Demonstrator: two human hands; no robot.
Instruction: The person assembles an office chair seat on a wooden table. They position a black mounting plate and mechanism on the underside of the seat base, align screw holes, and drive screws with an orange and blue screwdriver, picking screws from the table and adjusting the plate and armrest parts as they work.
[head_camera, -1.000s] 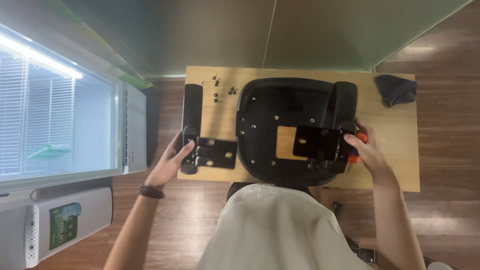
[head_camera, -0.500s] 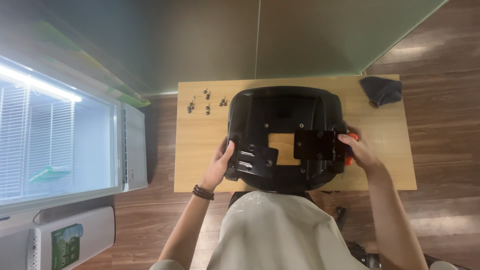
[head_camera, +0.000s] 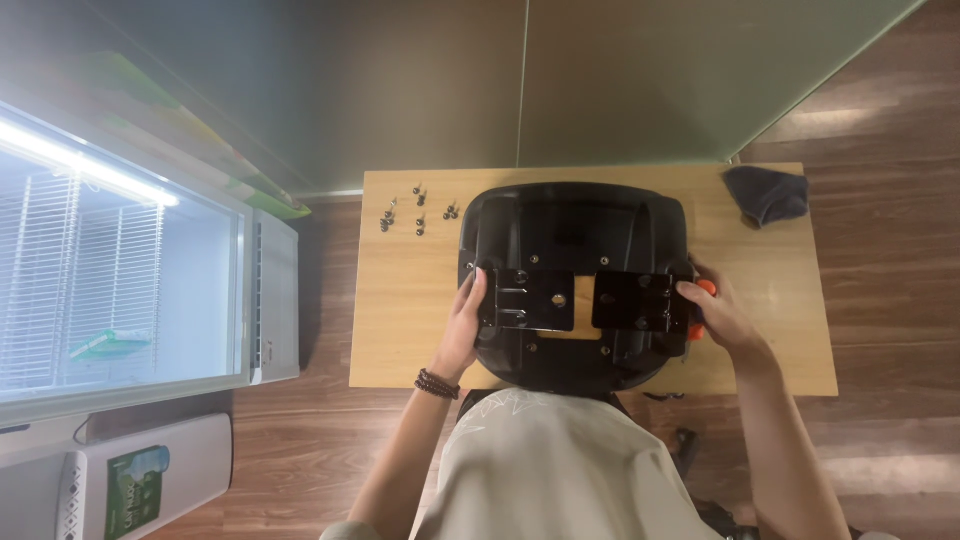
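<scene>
Head view, work: I have the black moulded plastic chair seat (head_camera: 575, 240) lying underside up on the light wooden table (head_camera: 410, 300), with two black rectangular metal bracket plates side by side across it, the left plate (head_camera: 527, 299) and the right plate (head_camera: 640, 301).
Head view, left hand: my left hand (head_camera: 462, 328) is spread, fingertips pressed on the left plate's outer edge.
Head view, right hand: my right hand (head_camera: 722, 315) curls around the right plate's outer end; an orange part (head_camera: 706, 289) shows by the fingers, what it is I cannot tell.
Head view, doing it well: I judge both plates want squaring over the seat's holes, held flat with even pressure.
Head view, axis: the pair's long axis runs left to right across the table; the seat's curved rim points away from me.
Head view, nearby: small dark screws (head_camera: 415, 210) lie well apart at the far left; a dark grey cloth (head_camera: 765, 192) sits at the far right corner.
</scene>
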